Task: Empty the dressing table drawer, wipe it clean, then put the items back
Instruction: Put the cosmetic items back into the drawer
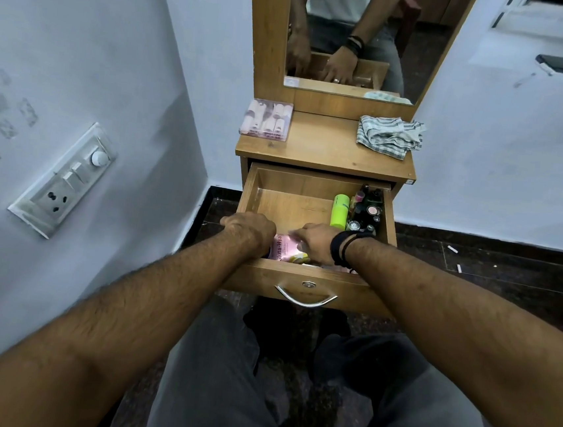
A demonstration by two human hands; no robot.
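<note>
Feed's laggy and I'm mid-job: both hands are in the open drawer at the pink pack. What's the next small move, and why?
Probably lift the pink pack out and set it on the tabletop beside the clear box. Both the left hand and the right hand are on it, and the green bottle and cosmetics remain in the drawer.

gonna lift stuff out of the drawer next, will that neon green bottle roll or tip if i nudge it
Probably it would roll: the neon green bottle looks cylindrical and seems to lie on its side on the drawer floor. The small cosmetics packed beside it likely stop it going right. Its smooth surface may be a little slippery.
</note>
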